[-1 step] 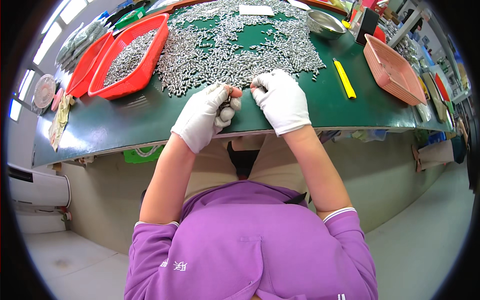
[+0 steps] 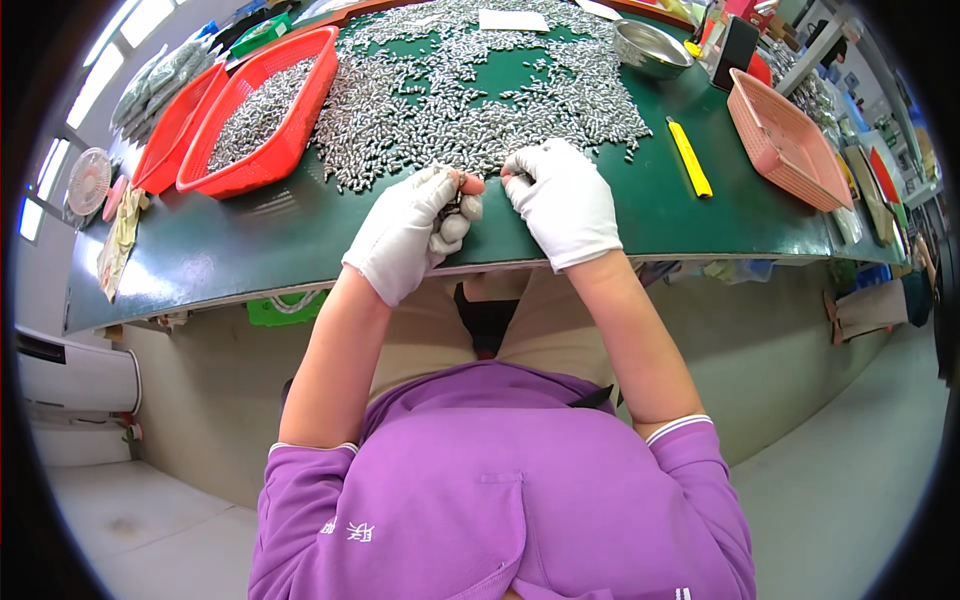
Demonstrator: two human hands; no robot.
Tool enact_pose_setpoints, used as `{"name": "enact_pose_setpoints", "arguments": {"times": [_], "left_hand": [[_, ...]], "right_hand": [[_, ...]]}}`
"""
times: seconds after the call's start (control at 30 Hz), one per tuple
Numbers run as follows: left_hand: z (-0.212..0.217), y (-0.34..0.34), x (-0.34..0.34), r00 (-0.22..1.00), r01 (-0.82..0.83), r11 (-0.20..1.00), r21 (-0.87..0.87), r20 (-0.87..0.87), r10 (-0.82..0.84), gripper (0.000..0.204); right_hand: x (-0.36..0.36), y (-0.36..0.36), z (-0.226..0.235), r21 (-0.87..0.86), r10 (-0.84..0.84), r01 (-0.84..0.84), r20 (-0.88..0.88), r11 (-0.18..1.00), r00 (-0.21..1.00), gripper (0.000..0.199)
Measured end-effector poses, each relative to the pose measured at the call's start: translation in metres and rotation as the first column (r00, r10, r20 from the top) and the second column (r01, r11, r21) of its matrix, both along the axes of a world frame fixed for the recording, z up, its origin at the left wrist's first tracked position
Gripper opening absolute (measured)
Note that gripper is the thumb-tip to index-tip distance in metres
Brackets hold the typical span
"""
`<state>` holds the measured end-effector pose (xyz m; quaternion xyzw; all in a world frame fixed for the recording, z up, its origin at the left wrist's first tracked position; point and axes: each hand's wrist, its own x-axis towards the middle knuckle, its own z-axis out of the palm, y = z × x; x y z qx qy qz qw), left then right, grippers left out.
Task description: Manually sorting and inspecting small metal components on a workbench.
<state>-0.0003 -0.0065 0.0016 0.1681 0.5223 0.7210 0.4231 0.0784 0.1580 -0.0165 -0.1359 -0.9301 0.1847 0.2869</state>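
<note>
1. We find our left hand [image 2: 408,232], in a white glove, curled shut on a few small silver metal parts [image 2: 455,205] at the near edge of the green worktop [image 2: 250,250].
2. Our right hand [image 2: 562,200], also gloved, lies palm down with fingers together, fingertips touching the near fringe of the heap of silver parts [image 2: 480,95]; we cannot tell whether it grips any.
3. Two red baskets [image 2: 262,120] holding more parts sit left of the heap.
4. A yellow knife [image 2: 689,157], a pink basket [image 2: 785,140] and a steel bowl [image 2: 650,45] lie to the right.
</note>
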Motion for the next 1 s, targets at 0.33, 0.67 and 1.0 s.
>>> {"name": "enact_pose_setpoints", "arguments": {"times": [0.33,0.67,1.0], "left_hand": [[-0.001,0.001,-0.001,0.999,-0.026,1.000,-0.007,0.043,0.026,0.019],[-0.005,0.004,-0.005,0.998,0.013,0.999,0.038,0.055,-0.015,0.010],[-0.002,0.004,-0.004,0.999,0.032,0.999,0.004,0.030,-0.032,0.017]], "right_hand": [[-0.001,0.005,-0.005,0.041,-0.058,0.058,0.014,0.997,0.998,0.010],[0.006,0.019,0.005,-0.162,0.035,-0.021,0.085,0.987,0.996,0.014],[0.007,0.010,0.005,-0.210,0.092,-0.088,0.008,0.974,0.996,0.011]]}}
